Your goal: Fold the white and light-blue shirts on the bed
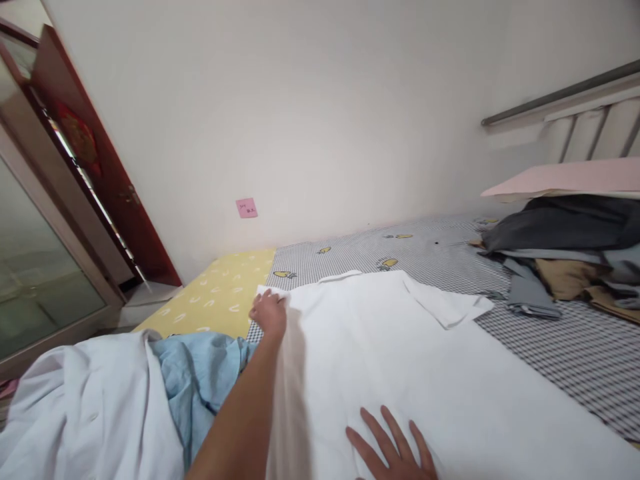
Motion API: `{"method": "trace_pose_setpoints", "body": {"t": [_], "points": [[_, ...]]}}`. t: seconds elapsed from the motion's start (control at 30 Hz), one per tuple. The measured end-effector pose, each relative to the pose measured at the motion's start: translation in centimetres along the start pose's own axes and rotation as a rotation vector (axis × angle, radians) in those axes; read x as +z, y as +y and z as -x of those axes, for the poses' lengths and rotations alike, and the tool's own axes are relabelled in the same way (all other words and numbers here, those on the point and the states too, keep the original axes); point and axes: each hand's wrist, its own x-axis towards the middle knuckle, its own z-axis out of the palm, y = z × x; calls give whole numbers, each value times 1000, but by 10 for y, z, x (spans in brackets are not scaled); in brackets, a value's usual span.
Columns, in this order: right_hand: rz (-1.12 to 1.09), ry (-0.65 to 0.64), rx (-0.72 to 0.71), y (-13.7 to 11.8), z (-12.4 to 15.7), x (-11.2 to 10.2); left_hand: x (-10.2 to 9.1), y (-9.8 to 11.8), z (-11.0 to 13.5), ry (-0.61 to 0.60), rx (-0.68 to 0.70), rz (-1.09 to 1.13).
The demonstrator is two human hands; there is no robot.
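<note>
A white short-sleeved shirt (390,347) lies spread over the bed, its collar end toward the wall and one sleeve stretched out to the right. My left hand (270,312) is closed on the shirt's left sleeve edge, near the border between the yellow and checked cloth. Along that side the fabric shows a raised fold with a shadow. With fingers spread, my right hand (393,448) rests flat on the lower middle of the shirt; its wrist is cut off by the frame's bottom edge.
White clothing (95,407) and light blue clothing (200,373) are heaped at the left. Folded dark and brown clothes (565,227) sit at the right under a pink flat sheet (570,179). A wall (350,133) stands behind the checked bedsheet (430,247); a red door (95,153) is at far left.
</note>
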Motion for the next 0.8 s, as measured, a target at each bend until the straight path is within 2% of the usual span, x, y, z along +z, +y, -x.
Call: {"method": "trace_pose_setpoints", "body": {"t": [0.1,0.17,0.2,0.27,0.33,0.4,0.47,0.57,0.63,0.7,0.73,0.8], "points": [[-67,-50,40,-1,1,5,41,45,32,-225,196,-86],[-107,-73,57,-2,-1,6,69,59,61,-415,235,-127],[-125,-81,70,-4,-2,4,80,60,76,-489,220,-142],[-163,-96,102,-7,-6,-2,91,52,104,-565,169,-153],[-207,-118,137,-10,-12,-11,84,32,126,-545,129,-129],[-252,-152,181,-13,-18,-24,59,-1,144,-468,111,-74],[-295,-198,221,-16,-24,-39,20,-47,160,-368,88,-10],[-331,-300,271,-19,-32,-63,-44,-136,192,-207,-1,77],[-323,-371,289,-20,-36,-75,-78,-197,222,-135,-71,106],[-295,-423,293,-20,-39,-82,-97,-247,258,-42,-115,103],[-281,-445,290,-20,-41,-85,-100,-266,275,-10,-126,92],[-264,-494,288,-20,-45,-88,-97,-286,306,51,-127,33]]}}
